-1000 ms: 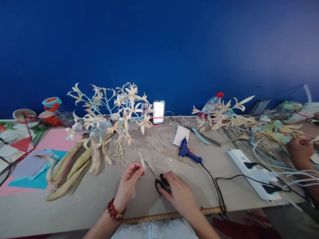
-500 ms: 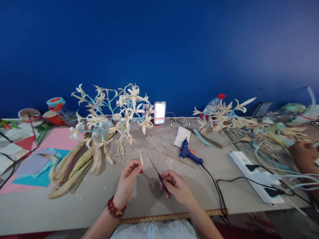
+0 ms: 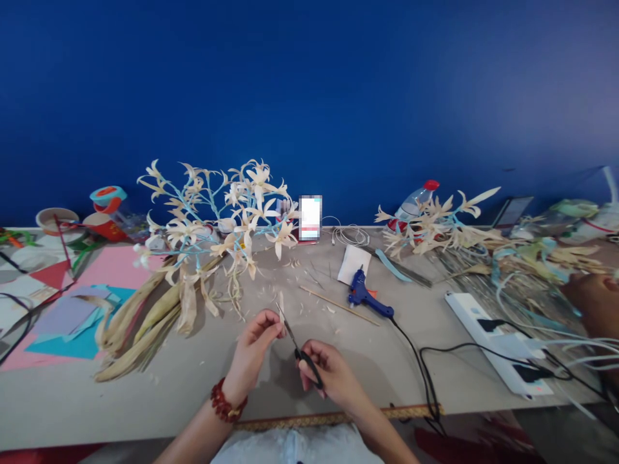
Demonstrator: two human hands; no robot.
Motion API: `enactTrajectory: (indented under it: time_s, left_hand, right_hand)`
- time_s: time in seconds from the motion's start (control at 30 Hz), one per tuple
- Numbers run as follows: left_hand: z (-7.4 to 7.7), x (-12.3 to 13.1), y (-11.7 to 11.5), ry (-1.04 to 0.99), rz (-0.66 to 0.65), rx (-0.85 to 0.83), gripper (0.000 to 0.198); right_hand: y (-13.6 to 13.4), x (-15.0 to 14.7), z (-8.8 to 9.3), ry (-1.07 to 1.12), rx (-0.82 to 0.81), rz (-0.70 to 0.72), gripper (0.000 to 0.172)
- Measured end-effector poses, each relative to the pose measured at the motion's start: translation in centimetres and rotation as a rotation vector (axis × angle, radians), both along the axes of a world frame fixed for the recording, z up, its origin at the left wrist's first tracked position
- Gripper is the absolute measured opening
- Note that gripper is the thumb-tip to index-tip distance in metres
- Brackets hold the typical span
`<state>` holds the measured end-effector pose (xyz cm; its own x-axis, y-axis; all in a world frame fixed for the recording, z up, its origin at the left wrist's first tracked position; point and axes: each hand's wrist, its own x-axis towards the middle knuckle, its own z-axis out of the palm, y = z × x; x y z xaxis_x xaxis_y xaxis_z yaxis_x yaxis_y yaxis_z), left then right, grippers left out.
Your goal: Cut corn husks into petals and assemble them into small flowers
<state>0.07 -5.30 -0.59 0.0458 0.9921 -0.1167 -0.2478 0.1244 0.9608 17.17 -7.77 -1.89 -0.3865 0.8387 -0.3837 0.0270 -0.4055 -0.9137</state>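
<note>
My left hand [image 3: 261,338] pinches a narrow strip of pale dried husk [image 3: 281,303] that points up and away from me. Scissors [image 3: 308,368] with black handles are in my right hand [image 3: 326,370], my fingers in the loops. Their blades lie against the strip's right side, close to my left fingertips; whether they are cutting into it I cannot tell. Small pale scraps lie on the table beyond my hands. To the left, a bundle of dried corn husks [image 3: 155,328] rests below an arrangement of pale husk flowers [image 3: 256,212] on light-blue stems.
A blue glue gun [image 3: 363,295] leans on a white block, its cord running right toward a power strip [image 3: 483,341]. A thin stick [image 3: 341,306] lies ahead. Coloured paper [image 3: 62,351] covers the left. Another person's hand [image 3: 592,296] is at far right.
My right hand has moved left and the scissors have come up to the husk strip, where before they were apart from it. My left hand has barely shifted.
</note>
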Motion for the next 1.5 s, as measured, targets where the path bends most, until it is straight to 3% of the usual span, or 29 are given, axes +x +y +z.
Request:
enactTrajectory:
  time_s: [0.5,0.97,1.2,1.5]
  left_hand:
    - [-0.1,0.0,0.0,-0.029,-0.003,-0.019,0.011]
    - [-0.3,-1.0,-0.1,-0.053,0.071,-0.094,0.013]
    - [-0.1,-1.1,0.0,-0.265,0.104,-0.183,0.015]
    - [0.9,-0.6,0.6,-0.475,0.12,-0.186,0.011]
  right_hand:
    - [0.3,-0.6,0.6,-0.033,-0.001,-0.022,0.047]
    - [0.8,-0.8,-1.5,0.017,0.076,-0.028,0.049]
    - [0.6,-0.2,-0.6,-0.041,0.061,0.013,0.051]
    - [-0.5,0.3,-0.8,0.13,0.145,0.037,0.046]
